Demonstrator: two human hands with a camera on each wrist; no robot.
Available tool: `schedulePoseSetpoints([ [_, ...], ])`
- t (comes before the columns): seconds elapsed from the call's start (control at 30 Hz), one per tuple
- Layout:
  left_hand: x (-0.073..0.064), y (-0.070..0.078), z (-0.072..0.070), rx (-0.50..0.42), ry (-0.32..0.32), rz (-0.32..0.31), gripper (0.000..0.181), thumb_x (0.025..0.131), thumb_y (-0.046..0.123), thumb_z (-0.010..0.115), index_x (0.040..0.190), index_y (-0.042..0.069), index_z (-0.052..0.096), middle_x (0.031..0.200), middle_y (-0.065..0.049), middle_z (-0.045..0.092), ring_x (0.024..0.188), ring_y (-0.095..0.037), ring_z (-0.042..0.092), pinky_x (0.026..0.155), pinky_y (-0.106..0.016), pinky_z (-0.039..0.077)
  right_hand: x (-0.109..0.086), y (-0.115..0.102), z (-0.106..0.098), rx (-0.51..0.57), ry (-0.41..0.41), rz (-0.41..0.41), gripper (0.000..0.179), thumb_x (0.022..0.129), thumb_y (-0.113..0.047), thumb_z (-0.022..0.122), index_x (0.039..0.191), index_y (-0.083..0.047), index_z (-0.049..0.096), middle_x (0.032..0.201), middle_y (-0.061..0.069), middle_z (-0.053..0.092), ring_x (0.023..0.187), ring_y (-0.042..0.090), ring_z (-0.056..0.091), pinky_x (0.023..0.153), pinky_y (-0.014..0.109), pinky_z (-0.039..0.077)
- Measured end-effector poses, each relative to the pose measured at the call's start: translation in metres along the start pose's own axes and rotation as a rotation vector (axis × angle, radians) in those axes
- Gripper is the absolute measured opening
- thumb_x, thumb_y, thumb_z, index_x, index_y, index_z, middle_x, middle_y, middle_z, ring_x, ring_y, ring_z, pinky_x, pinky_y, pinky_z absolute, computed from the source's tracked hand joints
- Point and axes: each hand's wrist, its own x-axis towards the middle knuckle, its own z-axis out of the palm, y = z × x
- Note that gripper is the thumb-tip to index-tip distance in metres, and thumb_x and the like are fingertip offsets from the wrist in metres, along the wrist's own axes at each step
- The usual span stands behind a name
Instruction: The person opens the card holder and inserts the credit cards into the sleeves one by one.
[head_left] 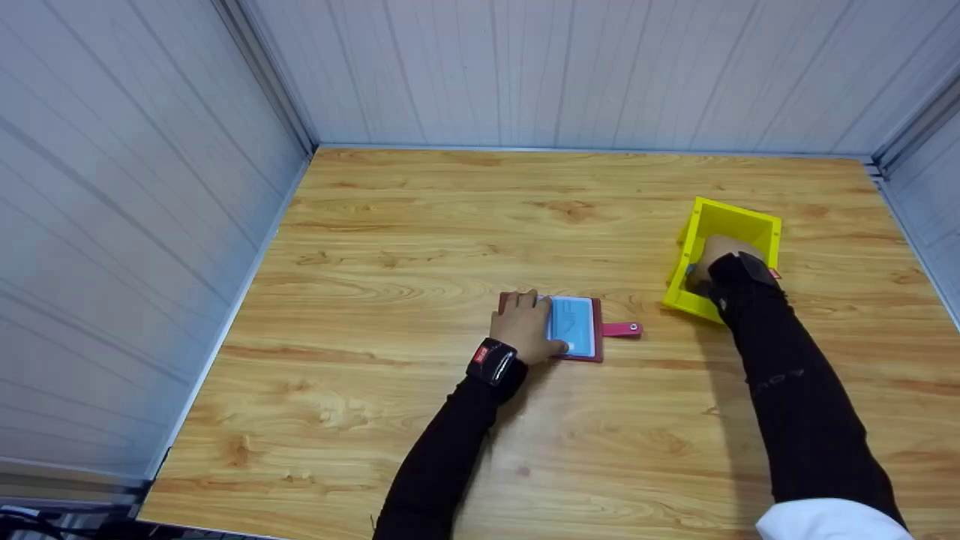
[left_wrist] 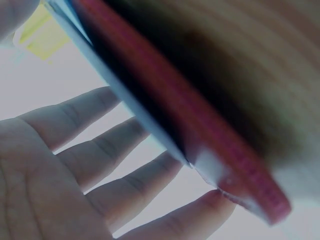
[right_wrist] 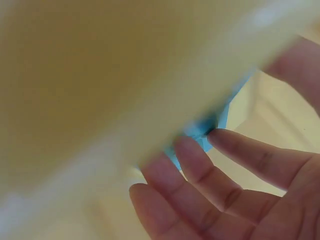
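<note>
A dark red card holder [head_left: 598, 330] lies on the wooden table, a light blue card [head_left: 576, 324] with pale lettering on its face. Its pink strap [head_left: 622, 329] with a metal snap points right. My left hand [head_left: 523, 328] rests over the holder's left part, fingers spread and nearly straight, thumb at the near edge. In the left wrist view the fingertips meet the holder's edge [left_wrist: 200, 120]. Inside a yellow bin [head_left: 731, 217] is my right hand [head_left: 724, 251]. Its thumb and fingers hold a blue card-like piece [right_wrist: 224, 117], partly hidden by the bin's blurred rim.
The bin stands at the table's right, its opening facing up and towards me. Pale panel walls [head_left: 480, 75] enclose the wood-grain table [head_left: 360, 247] at the back and both sides. Dark cables [head_left: 45, 521] show at the lower left corner.
</note>
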Motion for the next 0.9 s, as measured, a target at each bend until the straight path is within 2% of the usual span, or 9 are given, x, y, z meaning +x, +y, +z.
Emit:
schedulePoseSetpoints([
  [0.13,0.0001,0.0003,0.0005,-0.003,0.002,-0.006,0.080,0.080,0.052,0.074,0.146,0.016,0.047,0.153,-0.010,0.041,0.142,-0.030,0.036,0.105,-0.059,0.041,0.0021,0.0010,0.0011,-0.008,-0.022,0.020,0.022,0.081,-0.022,0.068,0.077,-0.002,0.060,0.068,0.005,0.051,0.065,0.024,0.049,0.058,0.031,0.041],
  [0.4,-0.0004,-0.0001,0.0015,-0.009,0.008,-0.006,0.080,0.079,0.051,0.075,0.145,0.016,0.047,0.153,-0.010,0.042,0.141,-0.030,0.037,0.105,-0.059,0.041,0.0017,0.0032,0.0021,0.044,-0.046,0.049,0.027,0.081,-0.026,0.072,0.081,-0.002,0.060,0.069,0.004,0.048,0.066,0.023,0.050,0.059,0.030,0.042],
  [0.67,-0.0002,-0.0006,0.0000,-0.007,0.012,-0.004,0.079,0.079,0.051,0.075,0.145,0.016,0.048,0.152,-0.010,0.043,0.141,-0.030,0.037,0.104,-0.059,0.041,0.0016,0.0048,0.0029,0.081,-0.034,0.071,0.030,0.080,-0.028,0.075,0.083,-0.002,0.060,0.072,0.005,0.049,0.067,0.023,0.051,0.059,0.030,0.042],
  [0.9,-0.0010,-0.0004,-0.0006,-0.015,0.008,0.005,0.079,0.080,0.051,0.074,0.146,0.016,0.047,0.153,-0.011,0.042,0.142,-0.031,0.036,0.104,-0.060,0.041,-0.0011,0.0056,0.0036,0.095,-0.012,0.070,0.029,0.079,-0.028,0.074,0.078,-0.004,0.058,0.070,0.005,0.049,0.065,0.023,0.051,0.057,0.030,0.043],
])
